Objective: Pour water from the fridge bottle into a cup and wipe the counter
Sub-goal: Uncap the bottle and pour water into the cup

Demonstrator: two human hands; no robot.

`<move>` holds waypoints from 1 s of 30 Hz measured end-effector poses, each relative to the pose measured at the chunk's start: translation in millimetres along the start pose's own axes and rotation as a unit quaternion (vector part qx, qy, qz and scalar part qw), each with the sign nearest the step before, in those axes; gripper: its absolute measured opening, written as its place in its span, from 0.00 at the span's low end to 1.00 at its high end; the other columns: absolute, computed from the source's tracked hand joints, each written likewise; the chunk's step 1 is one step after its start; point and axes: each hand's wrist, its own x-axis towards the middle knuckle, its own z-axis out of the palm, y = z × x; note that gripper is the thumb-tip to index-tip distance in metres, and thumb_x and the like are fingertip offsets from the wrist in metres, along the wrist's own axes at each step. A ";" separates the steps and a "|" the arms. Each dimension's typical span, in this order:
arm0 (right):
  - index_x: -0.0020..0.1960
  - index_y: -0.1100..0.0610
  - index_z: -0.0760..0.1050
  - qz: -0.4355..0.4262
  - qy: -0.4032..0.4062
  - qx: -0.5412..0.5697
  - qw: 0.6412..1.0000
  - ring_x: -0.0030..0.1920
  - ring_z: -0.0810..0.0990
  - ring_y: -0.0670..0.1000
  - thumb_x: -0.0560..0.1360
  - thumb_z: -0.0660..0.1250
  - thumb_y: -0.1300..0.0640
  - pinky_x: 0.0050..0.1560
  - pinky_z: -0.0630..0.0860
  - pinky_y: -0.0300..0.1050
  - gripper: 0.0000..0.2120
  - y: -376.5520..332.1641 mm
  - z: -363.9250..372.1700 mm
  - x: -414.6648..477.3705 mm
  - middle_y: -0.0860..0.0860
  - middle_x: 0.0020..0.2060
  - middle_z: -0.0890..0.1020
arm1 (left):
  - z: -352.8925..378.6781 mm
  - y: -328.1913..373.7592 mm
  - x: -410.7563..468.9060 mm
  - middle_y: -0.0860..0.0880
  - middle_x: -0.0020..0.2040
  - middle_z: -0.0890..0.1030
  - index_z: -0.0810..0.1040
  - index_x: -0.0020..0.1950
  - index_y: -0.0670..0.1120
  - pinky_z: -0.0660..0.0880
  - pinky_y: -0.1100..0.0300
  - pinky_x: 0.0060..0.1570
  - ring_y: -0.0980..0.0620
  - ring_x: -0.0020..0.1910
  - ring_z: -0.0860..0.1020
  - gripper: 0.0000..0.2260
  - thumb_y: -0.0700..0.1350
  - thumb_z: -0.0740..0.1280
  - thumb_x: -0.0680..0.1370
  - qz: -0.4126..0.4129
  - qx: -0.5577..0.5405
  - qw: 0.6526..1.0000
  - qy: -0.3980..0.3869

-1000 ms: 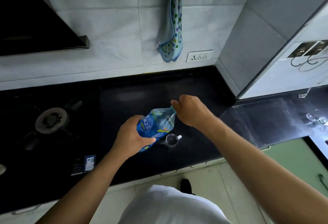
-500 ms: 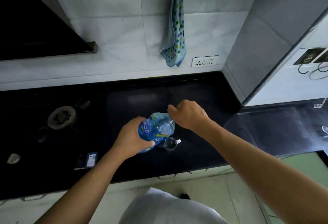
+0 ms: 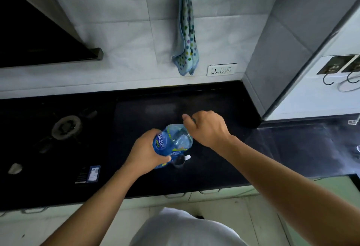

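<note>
Fingers (image 3: 151,136) of my left hand (image 3: 147,153) are curled round the labelled body of the bottle (image 3: 176,140), with the thumb on its near side. They grip it at centre frame, over the black counter (image 3: 224,171). My right hand (image 3: 208,128) is closed round the bottle's neck end, just right of centre. The cap is hidden under that hand, so I cannot tell whether it is on. The bottle is tilted, with its neck end toward the upper right. The cup (image 3: 179,163) stands on the counter directly below the bottle in the frame, partly covered by it, with its white handle pointing right. A dotted towel (image 3: 187,37) hangs on the tiled wall at top centre, with a socket (image 3: 222,69) to its lower right. A burner (image 3: 66,126) sits at the left.
</note>
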 end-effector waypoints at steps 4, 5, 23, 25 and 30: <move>0.32 0.52 0.59 -0.311 0.109 0.014 0.944 0.26 0.61 0.49 0.78 0.57 0.44 0.27 0.57 0.42 0.20 19.9 -6.5 -7.1 0.44 0.27 0.63 | -10.9 0.6 0.3 0.55 0.50 0.85 0.78 0.56 0.56 0.80 0.58 0.49 0.55 0.48 0.84 0.29 0.43 0.84 0.59 0.010 -0.053 0.989 -0.137; 0.31 0.52 0.59 -0.288 0.111 0.019 0.951 0.25 0.62 0.50 0.78 0.57 0.45 0.27 0.57 0.42 0.20 20.5 -6.2 -6.7 0.44 0.26 0.63 | -9.1 2.8 -0.5 0.54 0.50 0.85 0.79 0.56 0.56 0.81 0.57 0.50 0.55 0.49 0.84 0.28 0.43 0.84 0.59 0.005 -0.057 0.988 -0.141; 0.40 0.54 0.69 -0.155 -0.108 0.177 0.966 0.37 0.74 0.50 0.76 0.67 0.54 0.40 0.76 0.51 0.10 15.1 17.4 1.9 0.49 0.36 0.74 | 1.2 8.1 -48.0 0.54 0.48 0.84 0.76 0.54 0.55 0.81 0.59 0.48 0.59 0.46 0.84 0.27 0.41 0.83 0.61 -0.129 -0.093 0.976 0.146; 0.50 0.55 0.73 -0.168 -0.183 0.182 0.952 0.44 0.76 0.46 0.74 0.71 0.57 0.46 0.77 0.44 0.08 1.4 26.1 -3.7 0.50 0.45 0.77 | -8.6 4.9 -63.7 0.54 0.49 0.85 0.76 0.55 0.55 0.81 0.58 0.48 0.59 0.47 0.84 0.27 0.41 0.83 0.62 -0.138 -0.111 0.969 0.171; 0.60 0.47 0.73 -0.215 -0.304 0.266 0.889 0.54 0.77 0.41 0.71 0.76 0.54 0.51 0.76 0.36 0.21 -62.4 41.6 -22.7 0.45 0.55 0.78 | -39.7 -3.4 -118.9 0.54 0.51 0.85 0.76 0.55 0.57 0.82 0.55 0.49 0.55 0.50 0.84 0.28 0.40 0.83 0.62 -0.154 -0.149 0.951 0.224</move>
